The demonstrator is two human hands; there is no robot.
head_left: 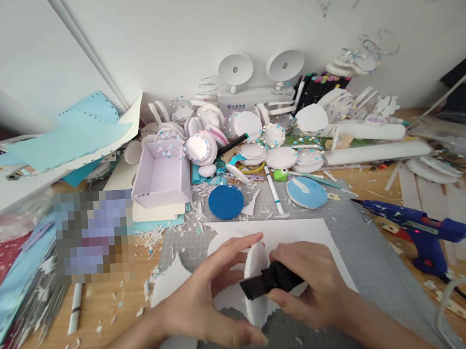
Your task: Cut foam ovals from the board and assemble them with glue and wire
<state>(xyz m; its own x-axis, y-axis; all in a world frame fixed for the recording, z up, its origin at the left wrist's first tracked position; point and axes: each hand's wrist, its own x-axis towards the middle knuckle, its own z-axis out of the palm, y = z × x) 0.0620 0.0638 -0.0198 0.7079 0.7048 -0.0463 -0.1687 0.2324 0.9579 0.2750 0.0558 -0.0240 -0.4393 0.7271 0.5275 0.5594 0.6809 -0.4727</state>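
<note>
My left hand grips a white foam disc on edge, with fingers at its top and left side and the thumb near its bottom. In my right hand is a black utility knife, its dark blade lying across the disc's rim. Whether the blade cuts into the foam I cannot tell. Beneath both hands lies a white foam sheet with a curved cut-out and ragged edges. A second ragged white offcut is beside my left wrist. All of this rests on a grey cutting mat.
Beyond the sheet lie a dark blue disc, a white marker and a light blue disc. A blue glue gun sits at the right. A lilac box stands back left, near piled white foam discs. Scraps litter the table.
</note>
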